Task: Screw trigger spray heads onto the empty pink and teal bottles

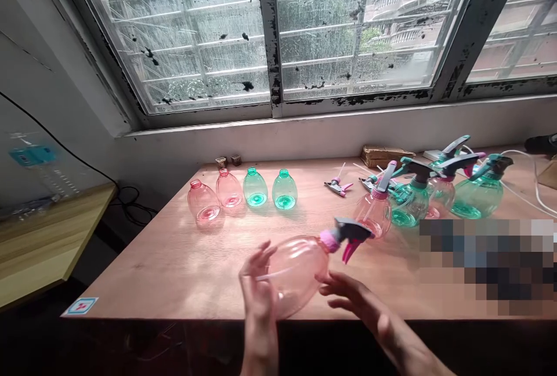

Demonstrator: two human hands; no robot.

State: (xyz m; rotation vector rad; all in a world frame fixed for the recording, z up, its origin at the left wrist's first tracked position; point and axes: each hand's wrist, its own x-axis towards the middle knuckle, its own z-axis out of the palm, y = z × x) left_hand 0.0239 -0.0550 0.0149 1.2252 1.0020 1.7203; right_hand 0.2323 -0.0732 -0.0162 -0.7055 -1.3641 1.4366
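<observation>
A pink see-through spray bottle (296, 271) is tilted above the table's front edge, its neck toward the upper right. Its pink collar and grey trigger head (350, 231) with a magenta lever sit on the neck, and a pale tube shows inside. My left hand (259, 283) grips the bottle at its base end. Fingers stretched and apart, my right hand (352, 297) is at the bottle's lower right side; whether its fingertips touch the bottle I cannot tell. Just beyond stands another pink spray bottle (373, 213) with its head on.
Two pink bottles (229, 190) and two green bottles (285, 190) without heads stand at the back left. Loose spray heads (338, 187) lie behind. Several headed bottles (476, 196) crowd the right, near a white cable (537, 181) and a blurred patch.
</observation>
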